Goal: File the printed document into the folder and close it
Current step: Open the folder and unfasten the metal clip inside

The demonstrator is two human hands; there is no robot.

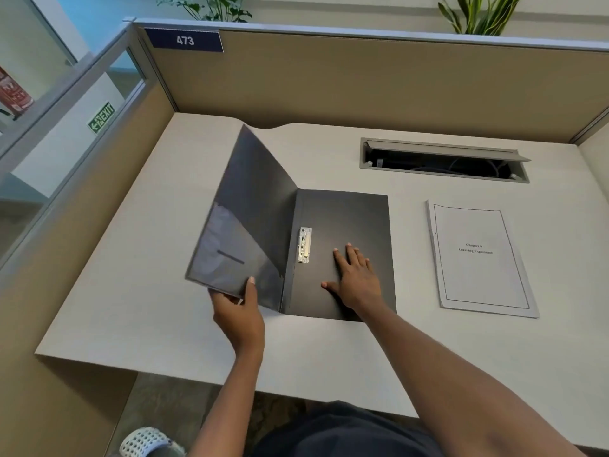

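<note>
1. Dark grey folder (342, 252) lies on the pale desk (158, 225), opened up; back panel flat on the desk, front cover (250, 209) lifted and tilted up to the left, translucent with some glare.
2. Left hand (239, 316) pinches the near bottom corner of the raised cover; thumb on top, fingers underneath; closed on the cover, holding it off the desk.
3. Right hand (357, 278) rests flat on the inside of the back panel; fingers spread, palm down, gripping nothing; it sits just right of the metal clip (304, 245).
4. Clip is silver, set along the spine crease; nothing filed under it; the folder holds no paper yet.
5. Printed document (481, 258) lies flat on the desk to the right of the folder, apart from it; white sheets, bordered title page with small centred text, roughly "Chapter 6", second line too small to be sure of; punch holes along its left edge.
6. Behind the document, a cable tray slot (441, 161) in the desk, flap open, wires inside.
7. Beige cubicle partition (362, 80) around the desk; blue tag "473" (184, 40) at top left; green exit sign (101, 117) seen through the glass on the left.
</note>
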